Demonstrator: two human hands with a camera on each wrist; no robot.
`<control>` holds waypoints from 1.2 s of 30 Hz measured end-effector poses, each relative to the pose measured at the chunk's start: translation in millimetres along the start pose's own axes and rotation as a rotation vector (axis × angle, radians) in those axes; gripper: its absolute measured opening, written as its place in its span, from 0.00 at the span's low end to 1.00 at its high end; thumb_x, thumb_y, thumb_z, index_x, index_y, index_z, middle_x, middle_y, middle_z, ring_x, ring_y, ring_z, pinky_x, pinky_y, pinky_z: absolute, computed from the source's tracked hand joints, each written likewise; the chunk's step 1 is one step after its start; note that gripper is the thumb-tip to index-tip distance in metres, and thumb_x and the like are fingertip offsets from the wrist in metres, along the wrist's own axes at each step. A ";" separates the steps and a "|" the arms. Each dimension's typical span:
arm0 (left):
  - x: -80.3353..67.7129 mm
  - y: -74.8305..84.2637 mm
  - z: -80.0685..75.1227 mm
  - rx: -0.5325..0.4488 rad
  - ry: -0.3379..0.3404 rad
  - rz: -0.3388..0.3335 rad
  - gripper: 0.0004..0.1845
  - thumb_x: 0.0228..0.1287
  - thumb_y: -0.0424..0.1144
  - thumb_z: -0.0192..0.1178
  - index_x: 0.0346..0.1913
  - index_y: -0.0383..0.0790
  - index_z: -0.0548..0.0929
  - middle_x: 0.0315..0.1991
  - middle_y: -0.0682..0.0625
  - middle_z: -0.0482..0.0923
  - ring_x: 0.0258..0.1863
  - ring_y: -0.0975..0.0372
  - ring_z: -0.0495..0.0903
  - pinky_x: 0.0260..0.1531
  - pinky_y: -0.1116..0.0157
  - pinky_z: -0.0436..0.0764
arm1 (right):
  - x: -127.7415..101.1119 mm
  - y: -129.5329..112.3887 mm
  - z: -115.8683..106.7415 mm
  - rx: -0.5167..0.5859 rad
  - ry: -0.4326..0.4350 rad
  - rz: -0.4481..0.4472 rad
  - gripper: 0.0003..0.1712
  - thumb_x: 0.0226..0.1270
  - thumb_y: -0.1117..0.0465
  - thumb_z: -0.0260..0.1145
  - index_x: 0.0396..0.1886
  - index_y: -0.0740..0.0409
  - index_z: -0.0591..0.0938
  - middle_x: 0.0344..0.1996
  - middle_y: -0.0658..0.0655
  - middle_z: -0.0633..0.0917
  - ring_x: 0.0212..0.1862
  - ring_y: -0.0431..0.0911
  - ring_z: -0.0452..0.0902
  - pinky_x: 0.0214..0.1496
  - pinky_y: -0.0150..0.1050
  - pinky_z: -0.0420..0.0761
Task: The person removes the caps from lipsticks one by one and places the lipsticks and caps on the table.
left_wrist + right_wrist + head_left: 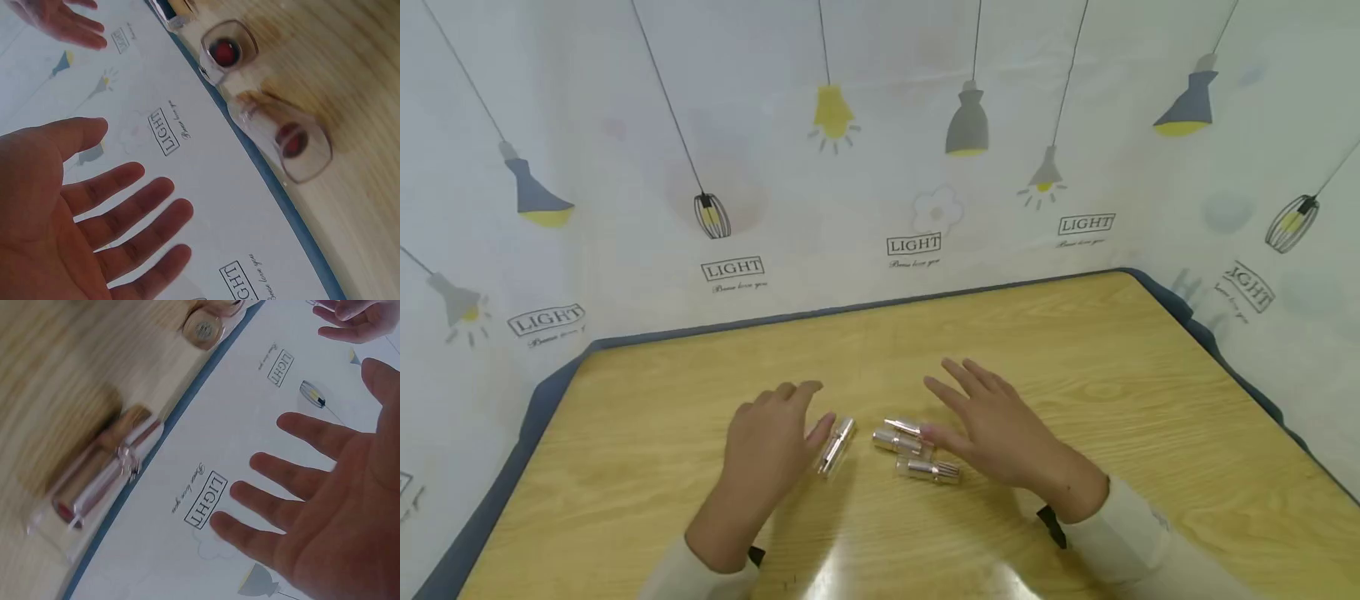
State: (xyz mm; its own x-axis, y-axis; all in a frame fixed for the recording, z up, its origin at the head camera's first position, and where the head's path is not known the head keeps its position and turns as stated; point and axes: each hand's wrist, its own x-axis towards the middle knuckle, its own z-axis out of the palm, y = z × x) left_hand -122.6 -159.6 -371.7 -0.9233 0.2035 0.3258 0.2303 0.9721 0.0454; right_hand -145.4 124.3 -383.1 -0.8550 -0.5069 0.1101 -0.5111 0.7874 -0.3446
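Although four slim metallic tubes lie on their sides close together, one of them, the lone tube [837, 447], sits apart from the rest, just to the right of the left hand [769, 442]. Its long axis slants away from the person and rightward, so its far end is beside the left thumb tip; whether the two touch is hard to tell. The left hand is clearly the nearer one to it, and a pinch from that side would probably have to close across the slant. That grip is apart, fingers and thumb spread with nothing between them.

To the right of the lone tube lie the other three, bunched: the far tube [901, 426], the middle tube [893, 441] and the near tube [934, 471]. Their long axes run mostly crosswise, tipping slightly nearer the person at the right. The right hand [1003, 429] is nearest these, on their right side, its thumb overlapping the far tube's right end in the head view; contact cannot be judged there. Its grip is likewise apart, the palm bare in the right wrist view. Through the clear caps [284, 139], dark red shows inside.

Beneath everything spreads the wood-grain tabletop [1075, 358], and beyond its far edge hangs a pale backdrop [820, 208] printed with lamps.
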 end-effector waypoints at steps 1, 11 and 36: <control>0.1 3.0 -1.5 -0.008 0.006 0.006 0.24 0.64 0.54 0.66 0.57 0.45 0.83 0.45 0.44 0.87 0.41 0.50 0.87 0.36 0.52 0.84 | -1.0 -2.4 -0.5 0.002 0.013 -0.013 0.38 0.73 0.34 0.53 0.74 0.49 0.69 0.77 0.60 0.61 0.78 0.61 0.54 0.74 0.65 0.58; 1.6 21.2 -10.9 -0.016 0.017 0.088 0.18 0.66 0.54 0.64 0.51 0.46 0.86 0.39 0.49 0.88 0.32 0.55 0.86 0.28 0.58 0.82 | -8.1 -12.7 -1.2 0.016 0.043 -0.173 0.13 0.63 0.53 0.73 0.46 0.51 0.87 0.38 0.49 0.81 0.40 0.39 0.71 0.40 0.34 0.76; -24.9 49.4 -7.6 -0.082 -0.090 0.191 0.19 0.63 0.57 0.66 0.50 0.50 0.85 0.47 0.49 0.88 0.44 0.55 0.88 0.43 0.56 0.86 | -6.7 -12.9 20.9 -0.055 -0.126 -0.208 0.08 0.59 0.64 0.73 0.36 0.52 0.82 0.27 0.47 0.80 0.25 0.35 0.67 0.27 0.28 0.69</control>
State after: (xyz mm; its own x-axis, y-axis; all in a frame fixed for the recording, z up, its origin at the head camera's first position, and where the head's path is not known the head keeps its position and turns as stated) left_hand -85.9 -117.6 -370.4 -0.8834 0.3958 0.2508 0.4241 0.9030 0.0689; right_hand -131.2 110.2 -398.9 -0.7151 -0.6969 0.0553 -0.6818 0.6777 -0.2755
